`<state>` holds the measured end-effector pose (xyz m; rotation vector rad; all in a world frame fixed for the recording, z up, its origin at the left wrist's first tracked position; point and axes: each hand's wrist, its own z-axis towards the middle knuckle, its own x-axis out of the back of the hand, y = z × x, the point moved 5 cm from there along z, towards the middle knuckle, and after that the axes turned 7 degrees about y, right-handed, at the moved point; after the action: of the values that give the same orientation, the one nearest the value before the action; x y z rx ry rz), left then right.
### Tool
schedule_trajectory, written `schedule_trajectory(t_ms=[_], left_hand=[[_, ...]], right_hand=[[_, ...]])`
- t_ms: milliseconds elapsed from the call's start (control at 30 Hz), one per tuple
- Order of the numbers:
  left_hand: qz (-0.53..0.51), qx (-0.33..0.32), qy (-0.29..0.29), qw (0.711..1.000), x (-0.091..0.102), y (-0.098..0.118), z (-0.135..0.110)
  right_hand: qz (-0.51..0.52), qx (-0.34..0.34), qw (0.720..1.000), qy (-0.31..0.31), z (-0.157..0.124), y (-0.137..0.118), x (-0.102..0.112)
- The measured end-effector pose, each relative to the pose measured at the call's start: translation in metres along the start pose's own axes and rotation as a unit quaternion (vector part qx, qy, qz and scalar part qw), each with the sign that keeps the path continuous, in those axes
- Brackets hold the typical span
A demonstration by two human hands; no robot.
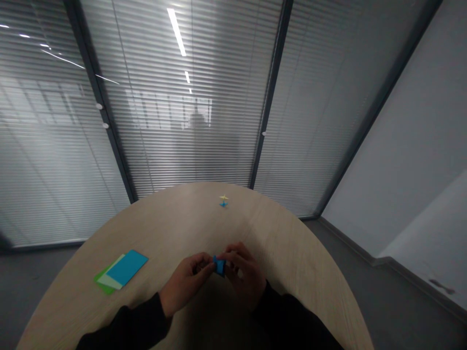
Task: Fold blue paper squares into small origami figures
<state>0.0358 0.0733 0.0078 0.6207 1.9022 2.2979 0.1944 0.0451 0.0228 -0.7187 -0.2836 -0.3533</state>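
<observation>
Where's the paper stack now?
In the head view, the blue and green paper stack lies on the wooden table, left of the person's left hand.

honestly nothing readable in this shot, no text, labels, brands or numbers i can make out. the folded blue paper and the paper sheets on the bench look blank from here.

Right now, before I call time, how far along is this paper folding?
Looks done: a small yellow paper shape and a small blue one sit near the far edge of the table. In hand: the left hand and right hand pinch a folded blue paper. Probably still to do: a blue sheet, a pale green sheet and a green sheet, stacked flat.
</observation>
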Motion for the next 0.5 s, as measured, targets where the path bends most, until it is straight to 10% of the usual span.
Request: schedule_trajectory(t_ms=[500], left_hand=[[0.022, -0.032, 0.064, 0.997, 0.007, 0.015, -0.004]], right_hand=[[0.011, -0.011, 1.000, 0.008, 0.006, -0.005, 0.007]])
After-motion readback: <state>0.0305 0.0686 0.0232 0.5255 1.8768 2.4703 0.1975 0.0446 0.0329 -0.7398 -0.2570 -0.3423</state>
